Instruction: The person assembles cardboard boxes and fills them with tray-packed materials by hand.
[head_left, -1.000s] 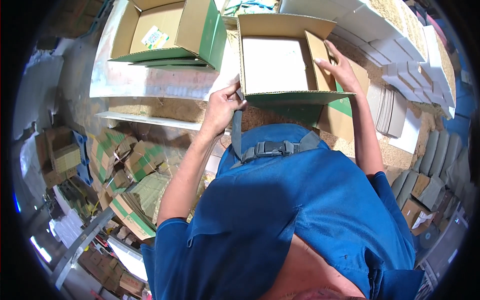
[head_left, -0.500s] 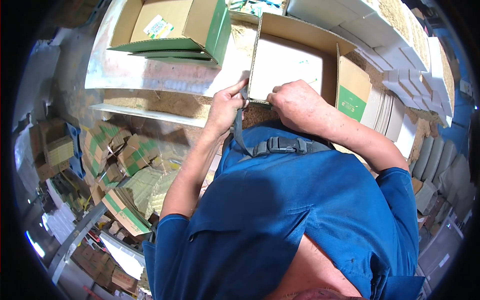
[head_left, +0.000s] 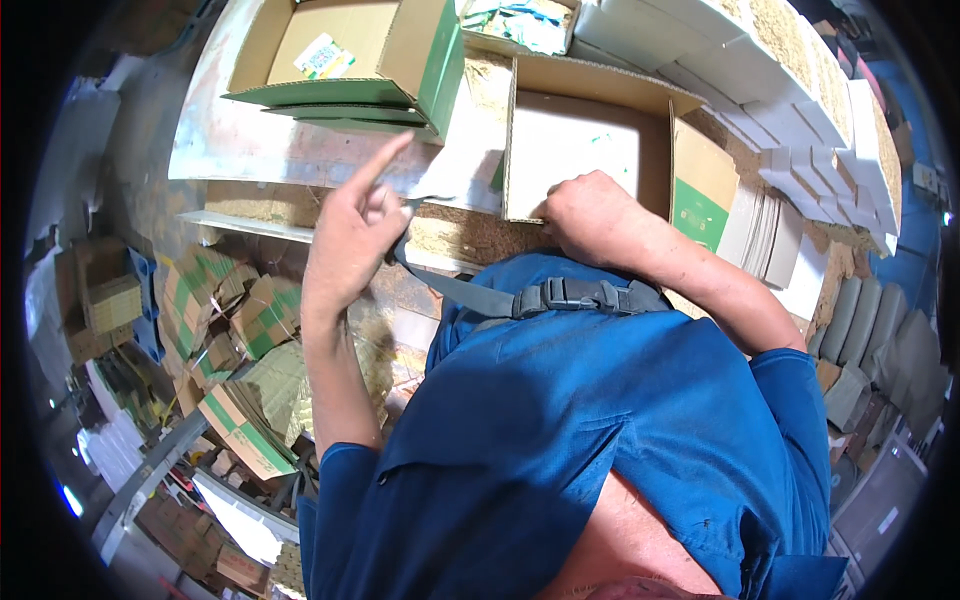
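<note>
My left hand is left of my waist, its index finger stretched forward, its thumb and other fingers pinching the free end of a grey webbing strap. The strap runs taut to a dark plastic buckle at my waist. My right hand is closed at the near edge of an open cardboard box. Its fingertips are hidden, so what they grip, if anything, does not show. Inside that box lies a white surface with small green marks.
A green and brown open carton stands on the worktop at the far left. Behind, a small box holds green and white packets. White blocks are stacked at the far right, near flat cardboard sheets. Cartons lie lower left.
My left hand has moved left, away from the box, drawing the strap out sideways. My right hand has stayed at the box's near edge.
</note>
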